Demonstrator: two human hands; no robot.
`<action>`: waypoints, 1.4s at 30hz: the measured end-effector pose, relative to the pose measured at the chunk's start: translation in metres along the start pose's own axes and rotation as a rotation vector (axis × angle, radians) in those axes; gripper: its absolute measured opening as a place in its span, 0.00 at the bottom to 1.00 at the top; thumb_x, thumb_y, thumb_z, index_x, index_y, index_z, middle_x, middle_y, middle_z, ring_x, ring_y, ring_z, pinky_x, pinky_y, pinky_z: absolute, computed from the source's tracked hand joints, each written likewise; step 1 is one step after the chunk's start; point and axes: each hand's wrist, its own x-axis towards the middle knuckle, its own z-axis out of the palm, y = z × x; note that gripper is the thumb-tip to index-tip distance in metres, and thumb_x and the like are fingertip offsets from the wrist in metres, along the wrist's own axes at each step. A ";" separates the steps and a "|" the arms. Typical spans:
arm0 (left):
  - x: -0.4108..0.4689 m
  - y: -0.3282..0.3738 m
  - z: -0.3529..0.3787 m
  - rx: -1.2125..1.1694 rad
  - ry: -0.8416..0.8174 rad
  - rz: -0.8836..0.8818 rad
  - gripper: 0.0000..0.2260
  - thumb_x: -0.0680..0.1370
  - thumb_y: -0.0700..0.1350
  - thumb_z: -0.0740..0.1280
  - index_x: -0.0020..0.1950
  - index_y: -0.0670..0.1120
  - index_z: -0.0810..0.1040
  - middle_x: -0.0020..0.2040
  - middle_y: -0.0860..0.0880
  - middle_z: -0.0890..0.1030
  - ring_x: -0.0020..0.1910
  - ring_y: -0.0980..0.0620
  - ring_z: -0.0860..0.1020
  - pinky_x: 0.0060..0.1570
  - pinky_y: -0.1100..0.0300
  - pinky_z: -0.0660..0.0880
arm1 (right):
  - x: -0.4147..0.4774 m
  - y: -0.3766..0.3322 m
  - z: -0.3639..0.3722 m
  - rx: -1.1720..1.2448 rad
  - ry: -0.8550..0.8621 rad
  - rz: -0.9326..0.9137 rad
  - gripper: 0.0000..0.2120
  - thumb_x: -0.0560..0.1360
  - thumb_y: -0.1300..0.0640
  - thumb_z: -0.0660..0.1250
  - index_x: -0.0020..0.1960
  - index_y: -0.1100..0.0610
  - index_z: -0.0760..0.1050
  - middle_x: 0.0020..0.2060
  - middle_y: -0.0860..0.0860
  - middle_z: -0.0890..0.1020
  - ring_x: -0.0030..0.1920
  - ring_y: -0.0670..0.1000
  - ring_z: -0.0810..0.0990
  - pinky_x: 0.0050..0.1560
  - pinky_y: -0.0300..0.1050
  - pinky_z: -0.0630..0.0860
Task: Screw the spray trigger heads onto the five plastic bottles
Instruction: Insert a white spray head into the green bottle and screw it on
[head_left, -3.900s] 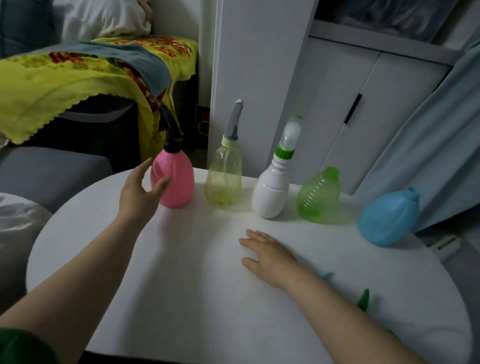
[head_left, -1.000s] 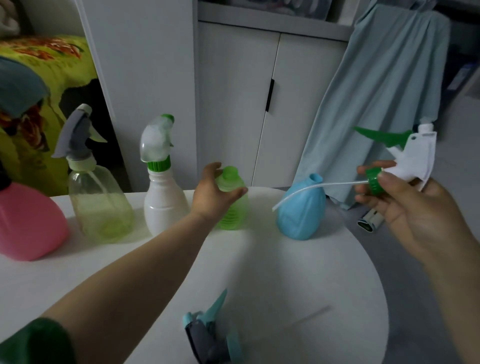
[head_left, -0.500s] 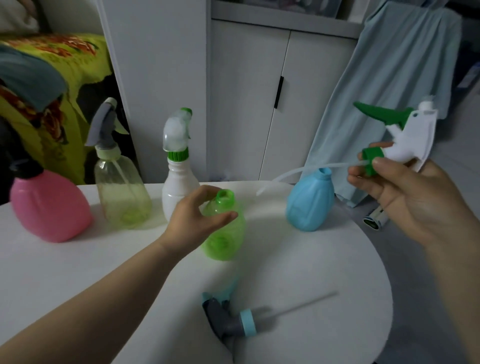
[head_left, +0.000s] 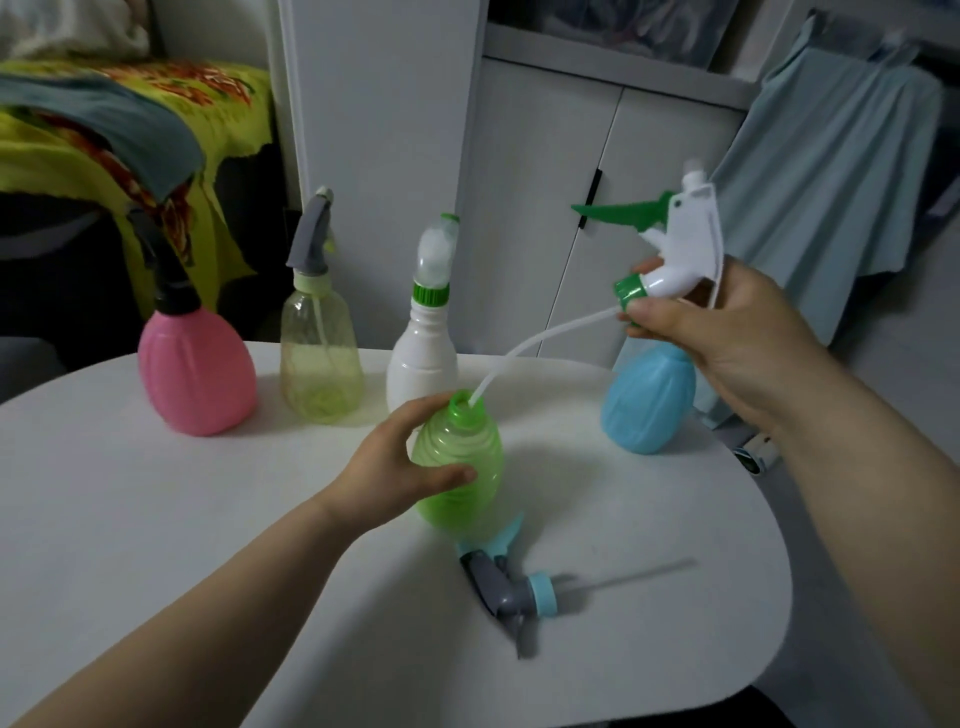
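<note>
Green plastic is the thing to watch. The green bottle (head_left: 457, 467) stands near the middle of the white table (head_left: 156, 519), just in front of the white bottle (head_left: 423, 364). The left hand (head_left: 384, 478) holds it round the belly, with the thumb across the front and the other fingers curled round the far side. The right hand (head_left: 727, 332) is up in the air to the right. It pinches the white trigger head (head_left: 680, 244) by its green ring (head_left: 629, 288), thumb below and a finger behind. A thin tube (head_left: 535, 345) hangs from the head, and its tip sits just inside the bottle's open mouth.

The step now, I think, is feeding the tube all the way in. The right hand should bring the head over the mouth and down, so the tube slides in and does not pop out. The left hand should hold firm but not squeeze, because thin plastic may dent. When the ring sits flat on the neck, turn it. A crooked start may jam.

The pink bottle (head_left: 197, 369), the yellow bottle (head_left: 319, 364) and the white one have heads on. The blue bottle (head_left: 649, 400) has none. A grey and blue head (head_left: 509, 587) lies on the table just in front of the green bottle.
</note>
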 end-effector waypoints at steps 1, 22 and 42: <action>0.000 -0.002 0.000 -0.017 -0.002 0.002 0.28 0.63 0.38 0.75 0.55 0.58 0.68 0.53 0.57 0.74 0.55 0.57 0.71 0.49 0.83 0.62 | 0.001 -0.001 0.003 -0.063 -0.007 -0.001 0.10 0.67 0.64 0.69 0.40 0.50 0.74 0.35 0.44 0.80 0.39 0.43 0.79 0.44 0.33 0.77; -0.003 -0.019 0.006 -0.178 0.057 -0.010 0.25 0.62 0.40 0.76 0.46 0.62 0.67 0.49 0.63 0.73 0.54 0.58 0.72 0.47 0.80 0.66 | 0.028 0.029 0.082 -0.645 -0.581 0.170 0.14 0.65 0.60 0.72 0.35 0.46 0.68 0.34 0.42 0.75 0.35 0.38 0.74 0.35 0.30 0.69; -0.003 -0.020 0.005 -0.171 0.053 -0.005 0.25 0.62 0.40 0.76 0.47 0.61 0.67 0.48 0.63 0.73 0.55 0.57 0.72 0.45 0.82 0.65 | 0.022 0.027 0.088 -0.851 -0.579 0.168 0.16 0.62 0.46 0.71 0.42 0.47 0.65 0.38 0.44 0.73 0.39 0.47 0.74 0.37 0.41 0.70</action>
